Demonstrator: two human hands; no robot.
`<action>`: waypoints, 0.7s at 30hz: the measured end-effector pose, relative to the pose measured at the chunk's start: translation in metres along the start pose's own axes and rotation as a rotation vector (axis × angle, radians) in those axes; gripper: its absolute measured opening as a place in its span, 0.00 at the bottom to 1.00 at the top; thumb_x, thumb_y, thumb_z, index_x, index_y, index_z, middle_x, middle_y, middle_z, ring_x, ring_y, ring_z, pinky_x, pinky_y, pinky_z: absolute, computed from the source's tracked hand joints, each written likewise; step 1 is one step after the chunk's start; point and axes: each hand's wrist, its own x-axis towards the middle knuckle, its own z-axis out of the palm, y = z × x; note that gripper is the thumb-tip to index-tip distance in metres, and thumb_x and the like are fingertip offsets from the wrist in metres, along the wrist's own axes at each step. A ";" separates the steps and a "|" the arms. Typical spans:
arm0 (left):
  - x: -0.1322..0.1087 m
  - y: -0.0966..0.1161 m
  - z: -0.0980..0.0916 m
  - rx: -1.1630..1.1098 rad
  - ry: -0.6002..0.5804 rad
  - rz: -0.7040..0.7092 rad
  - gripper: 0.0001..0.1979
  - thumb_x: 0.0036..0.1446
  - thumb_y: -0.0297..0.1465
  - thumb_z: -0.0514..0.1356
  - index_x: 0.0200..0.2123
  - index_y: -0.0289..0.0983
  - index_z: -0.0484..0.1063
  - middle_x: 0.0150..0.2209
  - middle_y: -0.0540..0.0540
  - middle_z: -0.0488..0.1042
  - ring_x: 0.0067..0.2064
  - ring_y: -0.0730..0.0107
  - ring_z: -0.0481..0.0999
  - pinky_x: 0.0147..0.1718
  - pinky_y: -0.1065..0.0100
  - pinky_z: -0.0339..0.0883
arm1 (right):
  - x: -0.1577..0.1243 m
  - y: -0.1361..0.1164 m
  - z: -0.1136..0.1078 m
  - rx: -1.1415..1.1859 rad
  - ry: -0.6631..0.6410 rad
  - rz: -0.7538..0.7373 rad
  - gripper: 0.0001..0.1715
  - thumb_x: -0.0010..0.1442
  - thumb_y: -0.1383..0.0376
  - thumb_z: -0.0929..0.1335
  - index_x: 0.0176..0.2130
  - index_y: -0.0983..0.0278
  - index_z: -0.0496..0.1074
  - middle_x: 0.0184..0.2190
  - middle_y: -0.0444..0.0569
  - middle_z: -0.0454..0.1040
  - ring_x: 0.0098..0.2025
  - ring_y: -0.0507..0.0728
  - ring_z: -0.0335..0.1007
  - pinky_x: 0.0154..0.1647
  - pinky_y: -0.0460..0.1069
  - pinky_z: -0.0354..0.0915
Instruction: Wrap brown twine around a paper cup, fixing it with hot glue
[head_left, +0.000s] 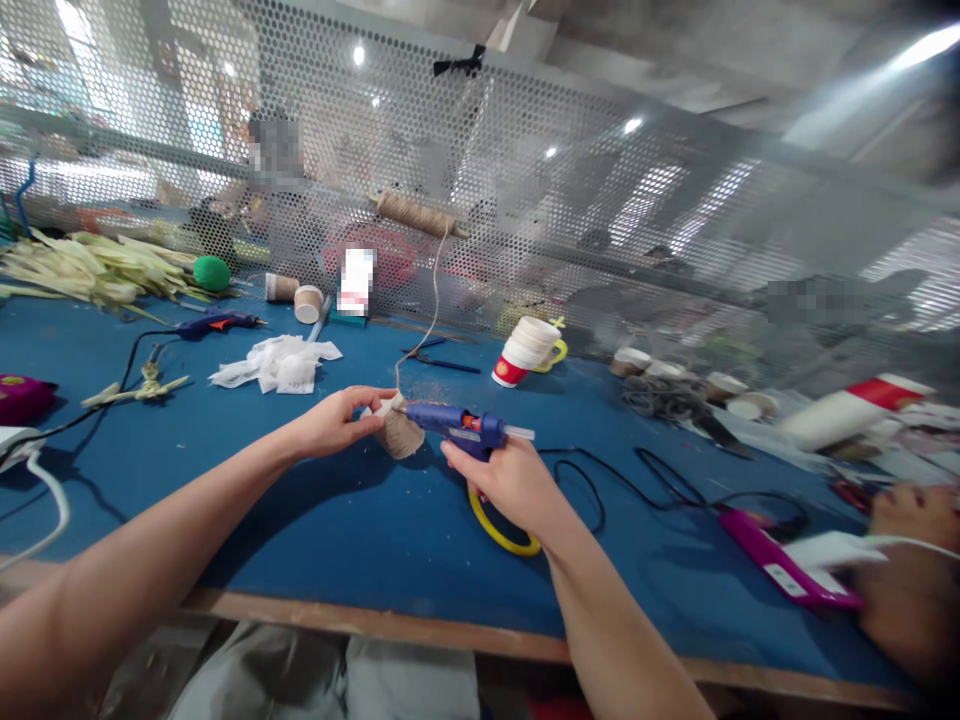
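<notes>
My left hand (337, 420) is closed on a small twine-wrapped cup (401, 435), held tilted just above the blue table. A strand of twine (435, 290) runs from the cup's upper edge up to a twine spool (415, 214) on the mesh screen. My right hand (517, 480) grips a blue hot glue gun (457, 422), with a clear glue stick showing at its rear. The gun's nozzle points left and meets the cup's rim, close to the twine. A yellow ring (499, 535) shows below my right hand; its full shape is partly hidden.
Stacked paper cups (529, 350) stand behind the glue gun. At left are white cloth (277, 362), a second glue gun (217, 323), a green ball (211, 273) and dry husks (97, 265). A purple power strip (787, 560) and another person's hand (911, 520) are at right.
</notes>
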 end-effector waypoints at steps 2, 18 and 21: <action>0.000 0.000 -0.001 0.020 -0.015 0.006 0.05 0.50 0.32 0.51 0.26 0.36 0.61 0.52 0.42 0.64 0.51 0.65 0.64 0.49 0.65 0.56 | 0.001 0.001 -0.001 0.009 0.006 0.028 0.13 0.49 0.60 0.63 0.19 0.65 0.65 0.09 0.40 0.62 0.12 0.49 0.59 0.16 0.44 0.59; 0.000 0.002 -0.002 0.025 -0.034 -0.006 0.07 0.50 0.33 0.50 0.27 0.36 0.62 0.52 0.42 0.64 0.49 0.65 0.65 0.48 0.65 0.56 | 0.003 0.007 -0.002 0.021 -0.006 0.045 0.15 0.50 0.59 0.63 0.18 0.65 0.65 0.08 0.41 0.62 0.12 0.48 0.58 0.16 0.44 0.59; 0.000 0.002 -0.002 0.038 -0.039 0.000 0.07 0.51 0.33 0.50 0.26 0.36 0.61 0.53 0.43 0.64 0.50 0.65 0.65 0.49 0.65 0.56 | 0.002 0.003 -0.001 0.044 -0.013 0.056 0.14 0.50 0.59 0.63 0.19 0.66 0.66 0.08 0.41 0.62 0.12 0.48 0.58 0.16 0.44 0.58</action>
